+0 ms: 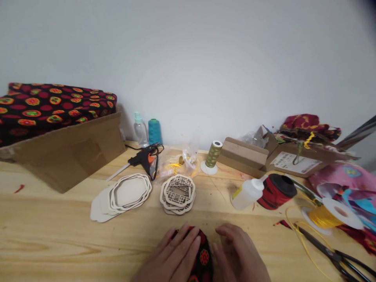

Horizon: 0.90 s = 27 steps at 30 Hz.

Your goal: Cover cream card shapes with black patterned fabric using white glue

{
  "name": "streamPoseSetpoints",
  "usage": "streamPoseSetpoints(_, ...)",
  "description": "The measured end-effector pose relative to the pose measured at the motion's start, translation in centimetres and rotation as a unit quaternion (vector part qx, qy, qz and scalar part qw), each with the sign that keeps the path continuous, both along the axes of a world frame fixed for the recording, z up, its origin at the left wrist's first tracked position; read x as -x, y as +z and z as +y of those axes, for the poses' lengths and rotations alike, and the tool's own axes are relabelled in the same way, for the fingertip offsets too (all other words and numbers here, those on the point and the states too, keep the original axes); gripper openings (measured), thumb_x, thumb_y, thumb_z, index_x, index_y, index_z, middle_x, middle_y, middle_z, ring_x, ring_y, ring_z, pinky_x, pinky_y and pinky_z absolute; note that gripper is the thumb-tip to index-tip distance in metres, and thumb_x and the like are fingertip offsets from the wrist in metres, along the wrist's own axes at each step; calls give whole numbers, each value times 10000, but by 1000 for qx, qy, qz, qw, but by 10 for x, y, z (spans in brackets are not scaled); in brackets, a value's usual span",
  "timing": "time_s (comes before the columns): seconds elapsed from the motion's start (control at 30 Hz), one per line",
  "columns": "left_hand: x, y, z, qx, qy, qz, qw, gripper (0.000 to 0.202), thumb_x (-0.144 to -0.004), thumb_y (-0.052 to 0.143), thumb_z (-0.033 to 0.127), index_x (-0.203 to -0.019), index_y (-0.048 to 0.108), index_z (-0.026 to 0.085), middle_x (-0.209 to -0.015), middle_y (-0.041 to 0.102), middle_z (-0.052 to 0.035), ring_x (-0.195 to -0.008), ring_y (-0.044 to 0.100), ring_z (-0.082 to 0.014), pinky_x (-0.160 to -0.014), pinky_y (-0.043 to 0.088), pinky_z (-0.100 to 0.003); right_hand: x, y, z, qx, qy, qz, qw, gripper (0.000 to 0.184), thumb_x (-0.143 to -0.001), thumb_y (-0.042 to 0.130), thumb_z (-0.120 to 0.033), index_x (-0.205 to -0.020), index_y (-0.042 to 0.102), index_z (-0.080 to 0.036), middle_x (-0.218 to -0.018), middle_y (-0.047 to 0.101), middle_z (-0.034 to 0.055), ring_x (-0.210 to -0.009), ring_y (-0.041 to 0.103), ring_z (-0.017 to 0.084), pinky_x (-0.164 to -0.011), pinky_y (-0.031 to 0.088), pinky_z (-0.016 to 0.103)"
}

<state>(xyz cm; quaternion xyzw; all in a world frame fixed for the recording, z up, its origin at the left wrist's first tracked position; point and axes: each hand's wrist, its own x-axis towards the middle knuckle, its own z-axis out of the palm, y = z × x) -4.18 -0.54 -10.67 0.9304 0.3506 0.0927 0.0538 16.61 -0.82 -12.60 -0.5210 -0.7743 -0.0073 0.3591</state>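
My left hand [173, 256] lies flat with fingers stretched out on a small piece of black fabric with red and orange spots [202, 256] at the table's near edge. My right hand [239, 254] rests beside it on the right, fingers slightly curled and touching the fabric's edge. Just beyond my hands sit a stack of cut-out wooden lattice discs [178, 194] and, to its left, a stack of pale wooden frames [123, 196].
A black glue gun [143, 158], a clear bottle [140, 131], teal thread [154, 132] and green thread [213, 154] stand further back. A cardboard box holding spotted fabric [63, 150] is at left. A glue bottle [248, 192], red ribbon roll [274, 191], yellow cord spool [326, 215] and scissors [331, 254] lie right.
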Motion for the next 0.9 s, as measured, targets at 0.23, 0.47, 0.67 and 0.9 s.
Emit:
streamPoseSetpoints(0.23,-3,32,-5,118,14,4,993,480,-800,449,277,-1261,363,177,-1321,369,-78,-1192,376,-227,-958,334,-371,0,17,-15,19,145,-16,989,275,-675,649,-255,-926,543,-217,-843,650,21,-760,605,146,-665,520,202)
streamPoseSetpoints(0.47,6,47,-16,189,17,-46,981,741,-688,561,202,-1319,186,303,-1411,220,-2,-1256,263,-227,-994,289,-414,18,22,-16,-6,221,-86,971,254,-621,692,-354,-811,587,-223,-779,649,-3,-670,552,153,-593,495,245)
streamPoseSetpoints(0.67,1,45,-21,175,16,16,984,824,-654,613,299,-1333,153,229,-1428,145,-45,-1286,171,-236,-1024,211,-419,26,29,-16,-34,214,-135,967,157,-604,676,-259,-739,602,-231,-770,653,-27,-645,548,141,-543,458,237)
streamPoseSetpoints(0.9,7,52,-22,153,20,51,987,664,-743,491,226,-1323,172,170,-1408,152,-76,-1271,190,-246,-1001,238,-417,18,34,-14,-132,202,-138,961,340,-757,496,-519,-836,613,-209,-794,697,-6,-641,613,146,-558,504,244)
